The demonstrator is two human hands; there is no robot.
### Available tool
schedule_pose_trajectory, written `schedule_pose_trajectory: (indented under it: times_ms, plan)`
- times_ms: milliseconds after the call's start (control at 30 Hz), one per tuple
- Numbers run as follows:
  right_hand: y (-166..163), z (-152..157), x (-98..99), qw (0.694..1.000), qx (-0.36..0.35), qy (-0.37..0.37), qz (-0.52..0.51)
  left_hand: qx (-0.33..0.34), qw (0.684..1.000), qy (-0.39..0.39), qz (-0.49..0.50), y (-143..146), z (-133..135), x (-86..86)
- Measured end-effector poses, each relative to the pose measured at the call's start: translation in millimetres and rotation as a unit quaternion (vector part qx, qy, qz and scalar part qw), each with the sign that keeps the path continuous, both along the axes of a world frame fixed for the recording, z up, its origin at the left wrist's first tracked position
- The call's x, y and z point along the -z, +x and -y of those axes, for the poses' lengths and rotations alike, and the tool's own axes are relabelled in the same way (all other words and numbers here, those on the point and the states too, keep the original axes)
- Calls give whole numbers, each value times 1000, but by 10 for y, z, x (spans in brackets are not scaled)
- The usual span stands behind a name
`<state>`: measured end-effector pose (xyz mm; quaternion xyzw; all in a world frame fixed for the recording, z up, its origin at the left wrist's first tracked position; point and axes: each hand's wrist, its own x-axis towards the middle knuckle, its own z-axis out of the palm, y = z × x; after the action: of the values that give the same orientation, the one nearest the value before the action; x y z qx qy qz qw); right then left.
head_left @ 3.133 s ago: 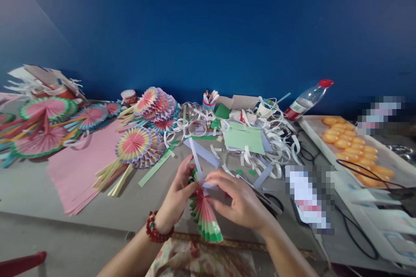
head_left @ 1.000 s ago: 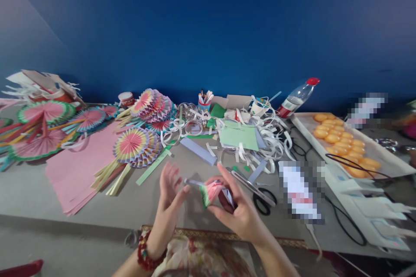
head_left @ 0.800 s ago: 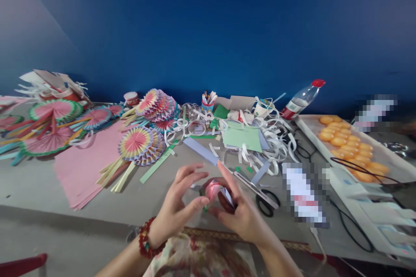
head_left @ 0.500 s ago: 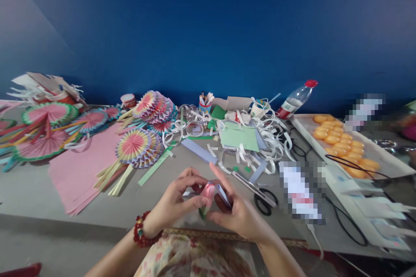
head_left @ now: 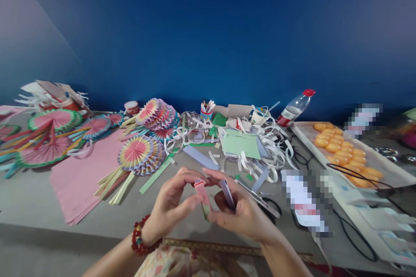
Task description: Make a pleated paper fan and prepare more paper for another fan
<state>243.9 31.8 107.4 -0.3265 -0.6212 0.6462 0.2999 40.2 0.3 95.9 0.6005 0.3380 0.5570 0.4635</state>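
Observation:
My left hand (head_left: 173, 207) pinches a narrow folded pink paper strip (head_left: 203, 195) between thumb and fingers. Its top edge shows thin dark and red lines, and its lower end is green. The fingertips of my right hand (head_left: 242, 210) meet that lower end, so both hands steady the strip. A folded lilac paper piece (head_left: 228, 195) is tucked against the fingers of my right hand. Just beyond that hand lie scissors (head_left: 272, 208) with black handles, partly hidden by it. Past my fingers is a flat lilac strip (head_left: 200, 158).
Pleated paper fans (head_left: 134, 151) and pink sheets (head_left: 78, 181) lie left. White paper curls (head_left: 273, 151) and a green sheet (head_left: 241, 143) cover the middle back. A bottle (head_left: 294, 108), a tray (head_left: 302, 132) of orange domes, a blurred phone (head_left: 303, 203) and a power strip (head_left: 360, 207) stand right.
The pink strip has turned more upright and now shows its flat face. My fingers have opened out around it, and the lilac piece stands further apart from it. The view has tilted slightly upward.

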Motion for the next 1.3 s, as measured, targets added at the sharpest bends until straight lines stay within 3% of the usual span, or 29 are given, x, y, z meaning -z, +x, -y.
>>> schedule_pose_trajectory:
  times_ms: [167, 300, 400, 533, 700, 1033, 1133, 1300]
  plan:
    - [-20, -42, -40, 999, -24, -12, -18, -8, 998, -27, 63, 31, 3, 73]
    - [-33, -36, 53, 998, -27, -44, -35, -31, 988, -55, 142, 69, 15, 162]
    - [-9, -28, 131, 1000, 1, -12, -25, -56, 980, -85, 170, 67, 16, 202]
    - [51, -16, 228, 994, 87, 63, 3, -82, 982, -107, 133, 56, 10, 216]
    - [87, -11, 318, 979, 176, 102, 32, -113, 990, -67, 42, 71, 8, 193]
    - [125, -60, 168, 969, 134, 162, 132, -174, 983, -56, -31, 64, -135, 181]
    - [114, -106, 196, 976, 142, 134, 100, -169, 984, -61, -20, 56, -182, 190]
    - [35, -147, 230, 990, 139, 23, 26, -152, 986, -72, -4, 45, -236, 196]
